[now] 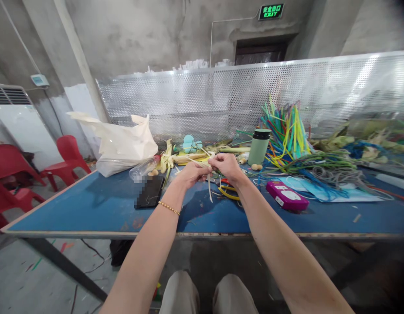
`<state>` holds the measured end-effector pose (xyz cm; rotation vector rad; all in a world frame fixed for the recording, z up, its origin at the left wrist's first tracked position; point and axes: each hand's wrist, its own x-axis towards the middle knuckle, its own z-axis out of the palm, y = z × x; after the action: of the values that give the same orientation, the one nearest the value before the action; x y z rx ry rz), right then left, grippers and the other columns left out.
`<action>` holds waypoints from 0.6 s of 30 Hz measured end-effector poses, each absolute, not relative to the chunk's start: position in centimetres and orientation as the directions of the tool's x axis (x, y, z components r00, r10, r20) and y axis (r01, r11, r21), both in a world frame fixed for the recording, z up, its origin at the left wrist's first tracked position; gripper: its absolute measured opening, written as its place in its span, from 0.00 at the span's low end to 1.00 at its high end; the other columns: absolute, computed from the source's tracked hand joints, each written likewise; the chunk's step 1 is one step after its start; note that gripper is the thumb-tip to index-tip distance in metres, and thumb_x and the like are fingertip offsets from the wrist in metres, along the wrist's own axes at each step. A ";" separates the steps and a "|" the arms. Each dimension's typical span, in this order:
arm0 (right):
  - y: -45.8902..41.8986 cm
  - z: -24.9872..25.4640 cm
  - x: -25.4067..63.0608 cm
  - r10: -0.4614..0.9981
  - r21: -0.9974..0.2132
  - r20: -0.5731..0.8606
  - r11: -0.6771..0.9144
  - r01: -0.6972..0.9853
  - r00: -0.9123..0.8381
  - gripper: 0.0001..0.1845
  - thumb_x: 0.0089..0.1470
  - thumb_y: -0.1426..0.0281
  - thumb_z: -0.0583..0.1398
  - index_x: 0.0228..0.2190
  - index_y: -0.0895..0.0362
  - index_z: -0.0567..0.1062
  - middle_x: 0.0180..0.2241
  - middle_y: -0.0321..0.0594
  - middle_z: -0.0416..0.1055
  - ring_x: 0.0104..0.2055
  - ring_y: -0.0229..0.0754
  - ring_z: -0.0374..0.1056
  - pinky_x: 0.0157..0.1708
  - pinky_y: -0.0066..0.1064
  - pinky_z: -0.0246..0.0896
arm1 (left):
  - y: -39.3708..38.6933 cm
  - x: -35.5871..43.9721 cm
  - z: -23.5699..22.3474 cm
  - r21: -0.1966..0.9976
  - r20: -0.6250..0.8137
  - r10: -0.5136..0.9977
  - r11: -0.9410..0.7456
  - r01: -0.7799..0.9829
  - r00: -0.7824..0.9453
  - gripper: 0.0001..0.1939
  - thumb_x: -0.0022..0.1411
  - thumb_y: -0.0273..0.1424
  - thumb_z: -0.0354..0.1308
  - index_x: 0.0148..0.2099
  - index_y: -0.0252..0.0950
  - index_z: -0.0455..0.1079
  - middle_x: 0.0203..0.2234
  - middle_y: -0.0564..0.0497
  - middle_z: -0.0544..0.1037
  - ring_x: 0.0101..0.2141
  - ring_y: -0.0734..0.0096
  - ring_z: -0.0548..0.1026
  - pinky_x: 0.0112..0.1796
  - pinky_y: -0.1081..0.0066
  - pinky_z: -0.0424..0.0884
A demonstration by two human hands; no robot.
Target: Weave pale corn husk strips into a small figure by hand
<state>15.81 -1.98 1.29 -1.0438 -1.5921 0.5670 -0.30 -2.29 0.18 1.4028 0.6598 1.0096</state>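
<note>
Above the middle of the table, my left hand (192, 173) and my right hand (226, 166) meet, fingers pinched on pale fibre strips (210, 191) that look like corn husk. One strip end hangs down between them, and another pokes up over my left hand. The exact grip inside the fingertips is too small to make out. A tool with yellow curved handles (228, 194) lies just below my right hand, with red parts partly hidden by it. Behind my hands, pale yellow husks (188, 159) lie in a loose heap.
On the blue table (103, 218) are a white plastic bag (125, 141), a clear bottle (143, 169), a dark phone-like slab (150, 192), a green tumbler (259, 147), a purple box (286, 196), colourful strips (286, 131) and cords (322, 168). A perforated metal panel (195, 100) stands behind.
</note>
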 end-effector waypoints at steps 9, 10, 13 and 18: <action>-1.6 1.4 16.5 0.874 -0.779 0.482 0.398 0.484 0.057 0.24 0.55 0.51 0.61 0.19 0.57 0.75 0.20 0.42 0.72 0.25 0.41 0.66 0.28 0.32 0.59 | -2.2 -0.8 0.3 0.982 0.143 0.888 -0.071 -0.177 0.436 0.09 0.52 0.26 0.69 0.25 0.30 0.73 0.20 0.49 0.74 0.19 0.80 0.63 0.23 0.73 0.54; -1.6 1.6 16.6 0.854 -0.741 0.511 0.381 0.553 0.098 0.24 0.56 0.53 0.60 0.18 0.57 0.75 0.21 0.43 0.73 0.26 0.42 0.67 0.28 0.32 0.59 | -2.0 -0.8 0.2 0.983 0.144 0.895 -0.081 -0.163 0.422 0.09 0.52 0.26 0.69 0.25 0.30 0.73 0.20 0.49 0.74 0.19 0.80 0.63 0.23 0.73 0.54; -1.9 1.9 16.6 0.772 -0.589 0.635 0.457 0.666 0.031 0.20 0.57 0.58 0.60 0.21 0.58 0.79 0.24 0.43 0.76 0.30 0.43 0.70 0.32 0.32 0.59 | -1.8 -0.7 -0.2 0.986 0.157 0.903 -0.121 -0.114 0.401 0.10 0.51 0.27 0.71 0.24 0.30 0.73 0.18 0.49 0.73 0.18 0.81 0.62 0.22 0.73 0.53; -2.5 1.9 15.8 0.774 -0.580 0.565 0.619 0.529 -0.287 0.12 0.50 0.62 0.66 0.27 0.58 0.83 0.28 0.41 0.79 0.31 0.42 0.72 0.32 0.30 0.61 | -1.8 -0.6 -0.4 0.988 0.152 0.901 -0.152 -0.034 0.406 0.12 0.49 0.28 0.71 0.22 0.33 0.71 0.17 0.51 0.72 0.18 0.80 0.63 0.21 0.73 0.51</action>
<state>15.77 -2.51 1.90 -1.0283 -1.9679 0.3535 -0.56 -1.84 -0.38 1.4896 0.8132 0.9994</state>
